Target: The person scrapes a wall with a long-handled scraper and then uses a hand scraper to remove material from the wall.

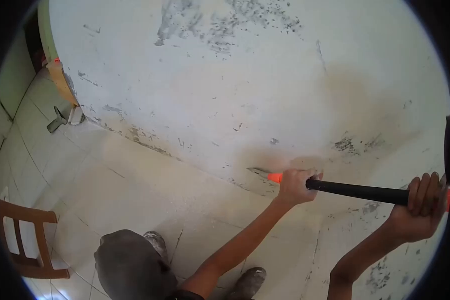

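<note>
A long-handled scraper [357, 191] runs across the right half, with a black shaft and orange parts. My left hand [297, 186] is closed around it near the orange collar, just behind the metal blade [259, 172]. The blade's tip meets the lower part of the white wall [195, 95], close to the floor line. Further right, my right hand [417, 212] has its fingers wrapped round the other end of the shaft. Dark patches and flaked marks cover parts of the wall around the blade and above it.
A brown wooden chair [27, 215] stands at left on the tiled floor [120, 185], which carries pale dust. A small flat tool [57, 120] lies by the wall corner. Two dusty shoes [252, 282] and a rounded grey shape [130, 265] fill the bottom.
</note>
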Available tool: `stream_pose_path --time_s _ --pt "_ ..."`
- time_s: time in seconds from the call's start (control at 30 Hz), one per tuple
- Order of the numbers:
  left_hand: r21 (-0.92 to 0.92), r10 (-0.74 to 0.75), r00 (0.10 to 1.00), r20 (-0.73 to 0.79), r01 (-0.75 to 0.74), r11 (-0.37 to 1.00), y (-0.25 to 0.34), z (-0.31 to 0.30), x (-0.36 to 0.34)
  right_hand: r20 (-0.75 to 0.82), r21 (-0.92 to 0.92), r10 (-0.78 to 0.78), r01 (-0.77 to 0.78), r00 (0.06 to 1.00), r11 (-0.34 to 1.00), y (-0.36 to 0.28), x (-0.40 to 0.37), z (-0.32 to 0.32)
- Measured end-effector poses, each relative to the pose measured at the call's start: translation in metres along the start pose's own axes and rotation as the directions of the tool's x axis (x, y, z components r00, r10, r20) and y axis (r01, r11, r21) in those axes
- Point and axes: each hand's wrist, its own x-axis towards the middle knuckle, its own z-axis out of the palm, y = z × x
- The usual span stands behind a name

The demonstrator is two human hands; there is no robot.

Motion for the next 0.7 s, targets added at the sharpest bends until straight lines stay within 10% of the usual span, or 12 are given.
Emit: stream_pose_path --time_s 0.7 --pt "0.03 0.029 0.999 -0.018 -0.028 0.999 0.013 -0.02 0.02 0.101 0.061 0.027 -0.033 0.995 0.998 -0.008 0.019 -0.005"
